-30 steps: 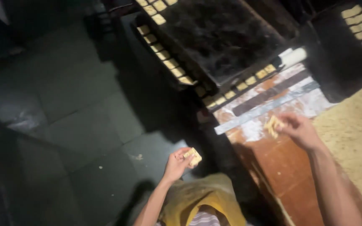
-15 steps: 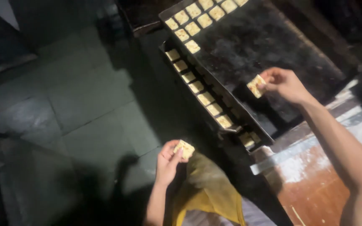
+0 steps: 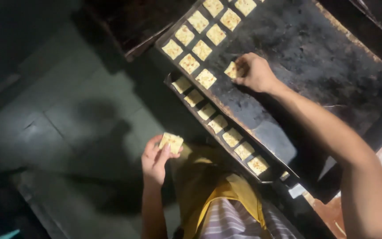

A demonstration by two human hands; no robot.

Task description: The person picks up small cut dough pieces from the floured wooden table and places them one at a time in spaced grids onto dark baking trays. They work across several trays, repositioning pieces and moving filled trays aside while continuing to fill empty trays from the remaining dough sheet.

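Since half a sec ago the right hand [image 3: 255,71] has come down onto the black tray [image 3: 332,57], pinching a dough square [image 3: 231,69] beside the rows [image 3: 200,48] at the tray's near-left edge. Left hand [image 3: 155,157], below tray, is pinching spare squares [image 3: 170,142]. Best: lay flat, aligned w/ rows, not overlapping.

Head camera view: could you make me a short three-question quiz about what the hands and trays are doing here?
1. True or false: the right hand rests a square dough piece on the upper black tray.
2. What does the left hand hold?
A. a knife
B. pale dough squares
C. a cloth
3. Fill in: a second tray of squares sits partly ____ the upper one.

Key: 1 true; 2 B; 3 under.
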